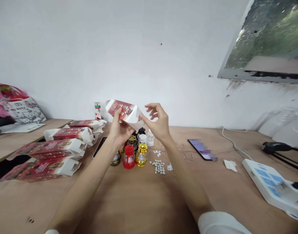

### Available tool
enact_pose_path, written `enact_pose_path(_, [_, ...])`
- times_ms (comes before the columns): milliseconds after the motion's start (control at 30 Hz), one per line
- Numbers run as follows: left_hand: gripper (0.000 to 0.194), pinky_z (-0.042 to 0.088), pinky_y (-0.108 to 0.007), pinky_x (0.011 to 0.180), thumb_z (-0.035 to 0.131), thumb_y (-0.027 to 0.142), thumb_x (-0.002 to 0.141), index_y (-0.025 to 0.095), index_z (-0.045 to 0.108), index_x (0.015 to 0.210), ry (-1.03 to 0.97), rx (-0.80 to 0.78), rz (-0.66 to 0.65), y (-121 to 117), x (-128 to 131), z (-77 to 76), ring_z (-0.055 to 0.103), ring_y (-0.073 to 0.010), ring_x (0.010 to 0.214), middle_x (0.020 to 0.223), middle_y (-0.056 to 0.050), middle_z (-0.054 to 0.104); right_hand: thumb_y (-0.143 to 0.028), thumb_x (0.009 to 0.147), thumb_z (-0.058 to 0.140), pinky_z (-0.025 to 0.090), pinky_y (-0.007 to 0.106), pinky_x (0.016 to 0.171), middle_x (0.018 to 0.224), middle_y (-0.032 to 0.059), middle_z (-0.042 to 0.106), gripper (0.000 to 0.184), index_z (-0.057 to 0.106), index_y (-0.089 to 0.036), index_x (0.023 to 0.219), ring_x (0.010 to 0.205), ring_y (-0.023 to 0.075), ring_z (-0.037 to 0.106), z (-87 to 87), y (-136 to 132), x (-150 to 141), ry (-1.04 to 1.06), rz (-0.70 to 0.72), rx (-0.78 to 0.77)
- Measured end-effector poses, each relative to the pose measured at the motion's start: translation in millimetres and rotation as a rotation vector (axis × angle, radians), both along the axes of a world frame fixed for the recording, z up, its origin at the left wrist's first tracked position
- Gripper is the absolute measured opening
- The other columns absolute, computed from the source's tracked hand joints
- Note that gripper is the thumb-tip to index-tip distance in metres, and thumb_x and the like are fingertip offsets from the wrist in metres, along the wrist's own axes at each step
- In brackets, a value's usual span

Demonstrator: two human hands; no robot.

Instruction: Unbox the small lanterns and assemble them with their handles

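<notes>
My left hand (pixel 121 130) grips a red and white cardboard box (pixel 124 110), thumb on its printed face, holding it tilted above the table. At the box's right end, white flaps stand out. The thumb of my right hand (pixel 158 120) touches a flap there, while its other fingers are spread apart, holding nothing. Below the box stand several small lanterns, among them a red lantern (pixel 129 157), a gold lantern (pixel 141 156) and a white lantern (pixel 142 139). Black ones behind are partly hidden by my left hand.
Several more printed boxes (pixel 66 148) lie at the left. Button cells (pixel 159 167) and thin wire pieces (pixel 188 157) are spread right of the lanterns. Farther right are a phone (pixel 200 150), a crumpled white scrap (pixel 230 165) and a power strip (pixel 268 185). A small bottle (pixel 97 111) stands near the wall.
</notes>
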State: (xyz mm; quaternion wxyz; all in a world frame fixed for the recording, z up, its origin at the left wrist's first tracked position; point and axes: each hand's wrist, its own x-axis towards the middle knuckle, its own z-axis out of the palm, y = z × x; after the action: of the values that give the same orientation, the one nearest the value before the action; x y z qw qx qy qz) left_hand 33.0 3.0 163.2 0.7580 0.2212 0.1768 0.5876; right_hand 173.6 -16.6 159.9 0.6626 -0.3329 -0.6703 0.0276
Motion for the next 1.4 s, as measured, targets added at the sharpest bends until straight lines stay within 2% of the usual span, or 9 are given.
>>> enact_pose_path(133, [0.036,0.051,-0.023,0.049,0.075,0.034,0.064,0.017,0.058,0.091,0.092,0.03,0.018,-2.1,2.2,-0.6,0.062,-0.0142,0.05,0.064,-0.002,0.066,-0.022,0.068,0.061,0.045,0.033,0.082,0.111,0.0046,0.058,0.041,0.052,-0.023,0.108,0.096,0.0175,0.055,2.6,-0.9,7.4,-0.315,0.056,0.035])
enact_pose_path(367, [0.03,0.05,-0.024,0.049,0.072,0.033,0.067,0.016,0.06,0.089,0.188,0.045,-0.025,-6.1,-0.5,3.4,0.059,-0.0134,0.047,0.059,-0.001,0.064,-0.02,0.073,0.057,0.047,0.039,0.089,0.114,0.0048,0.063,0.043,0.054,-0.023,0.116,0.096,0.02,0.06,-0.8,-1.0,5.6,-0.355,-0.006,-0.041])
enact_pose_path(533, [0.025,0.052,-0.026,0.06,0.069,0.028,0.069,0.016,0.062,0.09,0.151,0.115,0.086,-3.0,-6.0,8.0,0.062,-0.015,0.057,0.07,-0.003,0.069,-0.019,0.079,0.051,0.05,0.036,0.091,0.116,0.003,0.064,0.043,0.054,-0.022,0.121,0.101,0.0174,0.063,4.5,-11.5,11.6,-0.337,0.248,-0.137])
enact_pose_path(700, [0.033,0.054,-0.03,0.074,0.073,0.032,0.067,0.015,0.064,0.094,0.111,0.212,0.189,6.8,-8.0,5.5,0.066,-0.0178,0.067,0.072,-0.004,0.07,-0.019,0.084,0.046,0.047,0.036,0.097,0.128,0.0013,0.057,0.04,0.054,-0.025,0.123,0.117,0.0166,0.054,8.2,-20.0,10.6,-0.319,0.442,-0.197])
enact_pose_path(833, [0.033,0.055,-0.031,0.073,0.075,0.035,0.068,0.016,0.064,0.093,0.12,0.191,0.348,18.0,-7.1,-1.6,0.067,-0.0193,0.072,0.075,-0.004,0.071,-0.02,0.083,0.049,0.049,0.036,0.095,0.131,0.0009,0.053,0.044,0.05,-0.029,0.127,0.106,0.0158,0.059,8.0,-23.7,4.4,-0.346,0.52,-0.212])
enact_pose_path(1000, [0.029,0.055,-0.027,0.073,0.073,0.034,0.069,0.015,0.064,0.088,0.155,0.181,0.361,15.7,-7.1,1.8,0.067,-0.0181,0.076,0.077,-0.005,0.071,-0.022,0.082,0.051,0.051,0.036,0.091,0.13,0.004,0.051,0.042,0.051,-0.028,0.123,0.102,0.0166,0.058,3.4,-18.3,-1.0,-0.379,0.406,-0.181])
enact_pose_path(1167, [0.016,0.053,-0.023,0.069,0.068,0.024,0.068,0.019,0.062,0.082,0.143,0.271,0.331,6.8,-13.5,13.9,0.065,-0.0152,0.073,0.077,-0.001,0.069,-0.021,0.083,0.048,0.042,0.048,0.1,0.145,0.0087,0.031,0.05,0.04,-0.03,0.132,0.128,0.0262,0.039,-4.7,-4.8,-3.4,-0.478,0.089,-0.09])
enact_pose_path(1267, [0.01,0.051,-0.023,0.065,0.062,0.015,0.066,0.019,0.058,0.074,0.201,0.272,0.452,19.5,-31.8,15.0,0.061,-0.0125,0.067,0.073,0.001,0.064,-0.021,0.084,0.046,0.033,0.05,0.107,0.147,0.0114,0.025,0.052,0.036,-0.024,0.135,0.133,0.0277,0.031,-5.1,-3.6,-1.4,-0.526,-0.038,-0.072])
enact_pose_path(1400, [0.013,0.047,-0.027,0.061,0.063,0.019,0.066,0.019,0.052,0.072,0.356,0.151,0.653,53.5,-76.1,13.9,0.054,-0.0149,0.066,0.066,0.0,0.055,-0.023,0.086,0.043,0.034,0.047,0.107,0.138,0.0122,0.039,0.044,0.04,-0.022,0.131,0.128,0.025,0.039,-1.8,-7.2,4.8,-0.57,0.0,-0.084])
